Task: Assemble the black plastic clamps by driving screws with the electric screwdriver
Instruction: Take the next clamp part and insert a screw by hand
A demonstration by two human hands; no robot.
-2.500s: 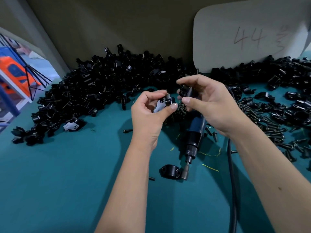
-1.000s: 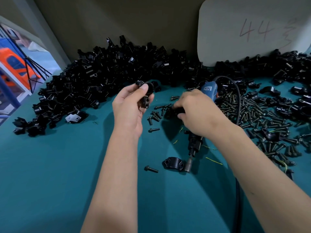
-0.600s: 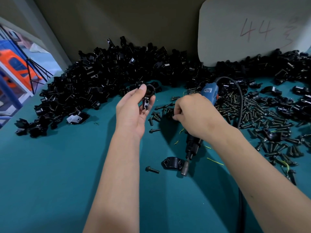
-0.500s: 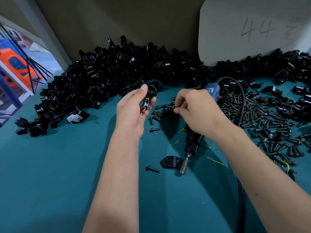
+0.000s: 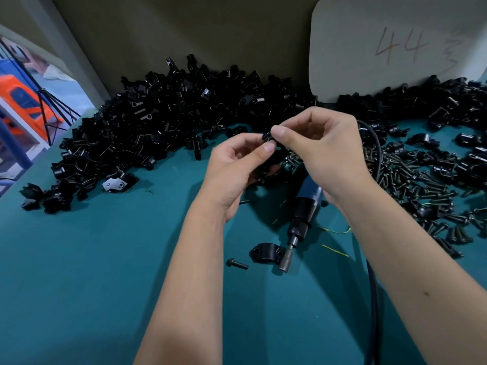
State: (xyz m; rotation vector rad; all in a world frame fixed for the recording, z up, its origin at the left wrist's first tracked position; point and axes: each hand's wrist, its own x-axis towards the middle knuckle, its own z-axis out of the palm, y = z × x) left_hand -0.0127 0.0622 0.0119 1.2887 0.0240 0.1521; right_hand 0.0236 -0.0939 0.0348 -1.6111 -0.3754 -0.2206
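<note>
Two bare hands met above the teal felt-covered table. The left hand curled its fingers and thumb round a small black plastic clamp piece, and the right hand pinched the same piece from the 2 o'clock side with thumb and forefinger, its other fingers folded in. Most of the piece was hidden behind the fingertips, so its shape was hard to make out, and whether a screw was in the pinch I could not tell. At 6 o'clock of the hands lay the blue and black electric screwdriver, partly covered by the right wrist, its tip touching a black half-round clamp; a single black screw lay just beside that at 9 o'clock. A heap of black clamp parts filled 10 to 12 o'clock, loose black screws spread at 3 o'clock.
</note>
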